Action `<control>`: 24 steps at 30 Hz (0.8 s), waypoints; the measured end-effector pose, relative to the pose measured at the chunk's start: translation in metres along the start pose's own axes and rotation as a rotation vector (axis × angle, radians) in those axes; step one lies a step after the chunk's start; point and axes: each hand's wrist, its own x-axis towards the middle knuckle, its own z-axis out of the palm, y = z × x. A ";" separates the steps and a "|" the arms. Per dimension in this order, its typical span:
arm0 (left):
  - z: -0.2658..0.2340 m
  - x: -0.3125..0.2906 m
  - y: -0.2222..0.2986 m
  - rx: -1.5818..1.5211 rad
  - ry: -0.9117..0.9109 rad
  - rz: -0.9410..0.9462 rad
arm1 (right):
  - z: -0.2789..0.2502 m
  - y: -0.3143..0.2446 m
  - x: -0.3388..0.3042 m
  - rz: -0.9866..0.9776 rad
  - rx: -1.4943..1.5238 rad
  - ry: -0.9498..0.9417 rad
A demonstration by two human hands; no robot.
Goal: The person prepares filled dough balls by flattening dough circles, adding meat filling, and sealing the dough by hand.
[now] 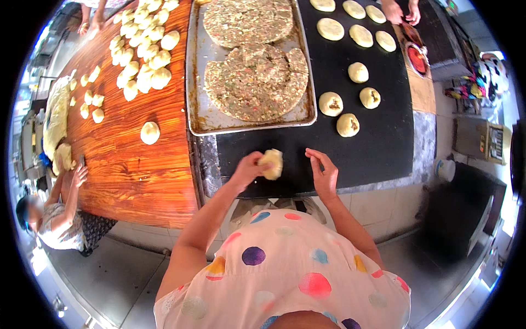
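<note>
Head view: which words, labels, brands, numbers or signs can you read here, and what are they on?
None can be read.
Pale box at the right: any marks on its panel are too small and blurred.
White tub at the right: too small to tell.
Metal tray and spotted top: no lettering visible.

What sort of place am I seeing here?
Probably a bakery or small pastry kitchen: a metal tray of chopped filling, dough balls on a wooden table, and flat dough rounds on a black worktop.
</note>
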 end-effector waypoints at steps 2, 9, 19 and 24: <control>0.041 0.010 0.010 0.004 -0.234 -0.118 | 0.007 0.009 -0.013 0.084 -0.074 0.074; 0.051 0.036 -0.032 0.411 0.079 0.307 | 0.057 0.088 -0.010 -0.010 -0.792 0.162; -0.064 -0.062 -0.073 0.315 0.362 0.013 | 0.080 0.070 0.005 0.018 -1.062 0.205; -0.022 -0.058 -0.056 0.852 0.277 0.245 | 0.077 0.077 0.017 0.024 -1.126 0.179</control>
